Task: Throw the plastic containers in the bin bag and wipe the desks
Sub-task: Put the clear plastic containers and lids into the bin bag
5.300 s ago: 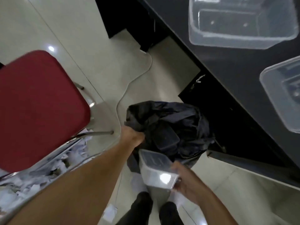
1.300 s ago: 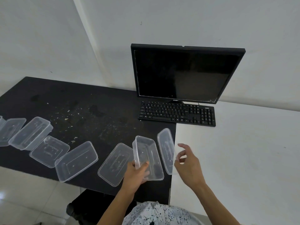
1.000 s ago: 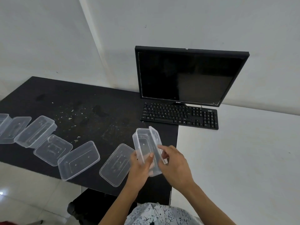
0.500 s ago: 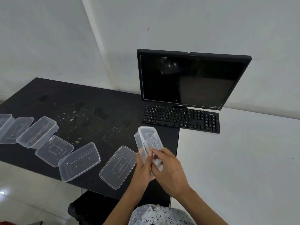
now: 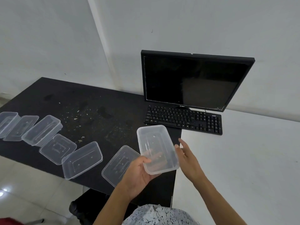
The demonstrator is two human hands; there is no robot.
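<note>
You are holding a clear plastic container (image 5: 156, 148) in your left grip (image 5: 138, 174), in front of the keyboard (image 5: 183, 120), its open side tilting toward you. The thumb is curling over the near rim and the fingers are supporting it from beneath (they are showing through the plastic). Your right grip (image 5: 186, 158) is hovering just beside the container, also in front of the keyboard, fingers spread and holding nothing; whether it is touching the wall is unclear. Six more clear containers (image 5: 82, 159) are lying in a curving row on the black surface (image 5: 81, 103), left of the keyboard and nearer you. A dark monitor (image 5: 194, 80) is standing behind the keyboard.
</note>
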